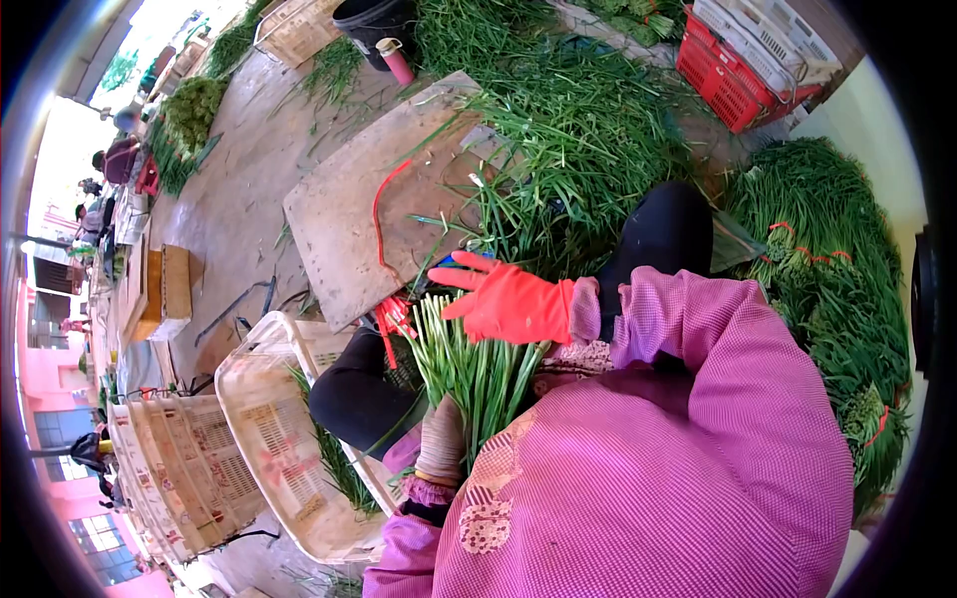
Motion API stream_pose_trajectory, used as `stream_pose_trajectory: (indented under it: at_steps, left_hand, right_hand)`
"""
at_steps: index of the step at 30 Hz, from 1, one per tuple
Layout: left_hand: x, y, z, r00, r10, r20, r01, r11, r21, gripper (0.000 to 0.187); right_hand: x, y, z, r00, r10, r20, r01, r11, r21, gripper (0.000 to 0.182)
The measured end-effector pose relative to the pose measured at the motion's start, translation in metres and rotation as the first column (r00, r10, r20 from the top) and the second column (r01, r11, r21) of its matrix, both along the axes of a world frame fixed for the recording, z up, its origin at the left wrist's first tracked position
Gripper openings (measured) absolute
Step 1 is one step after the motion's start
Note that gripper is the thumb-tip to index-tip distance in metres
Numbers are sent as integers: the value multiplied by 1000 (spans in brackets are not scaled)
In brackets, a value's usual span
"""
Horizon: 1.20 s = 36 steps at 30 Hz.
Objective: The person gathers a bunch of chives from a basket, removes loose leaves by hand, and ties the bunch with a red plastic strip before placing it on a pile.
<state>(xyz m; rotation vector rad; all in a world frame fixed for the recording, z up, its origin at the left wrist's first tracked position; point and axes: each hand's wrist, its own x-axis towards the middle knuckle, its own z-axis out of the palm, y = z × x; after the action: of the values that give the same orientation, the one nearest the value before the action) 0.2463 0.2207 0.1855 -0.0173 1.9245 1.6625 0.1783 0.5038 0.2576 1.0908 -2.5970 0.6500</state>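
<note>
A bunch of long green stalks [488,384] with pale ends stands in my lap, ends pointing up and away from me. My left hand [444,439], in a pale knit glove, is wrapped round its lower left side. Over the upper right part of the bunch is my right hand [513,301] in an orange-red rubber glove, fingers stretched out and spread, overlapping the stalks in this view. Red ties [393,315] hang right beside the pale ends. A long red strip [377,214] lies across the board [339,214] in front of me.
Loose green stalks [578,130] are heaped ahead, with tied bundles [817,259] at my right. A white crate [261,389] stands at my left beside stacked crates [179,478]. Farther off are a red crate [723,85], a black bucket [371,25], a pink bottle [396,65] and people.
</note>
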Motion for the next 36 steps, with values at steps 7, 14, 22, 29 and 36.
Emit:
stream_pose_trajectory:
  at_steps: [7,14,22,29,36]
  left_hand:
    - [3,14,33,976,-120,-182,97,986,-133,23]
    - [4,33,61,885,255,389,-367,897,247,26]
    - [3,27,55,916,253,313,-315,934,168,32]
    - [4,28,57,869,276,411,-394,888,237,35]
    - [0,27,68,787,250,564,-477,827,298,38]
  right_hand:
    - [-51,90,44,470,-731,-494,873,469,136,9]
    - [7,34,62,860,-502,87,488,861,143,46]
    - [31,-7,-10,805,-420,419,458,889,12,27]
    - [-30,83,38,509,-793,-334,861,474,186,26]
    - [23,105,36,354,-396,847,173,918,357,107]
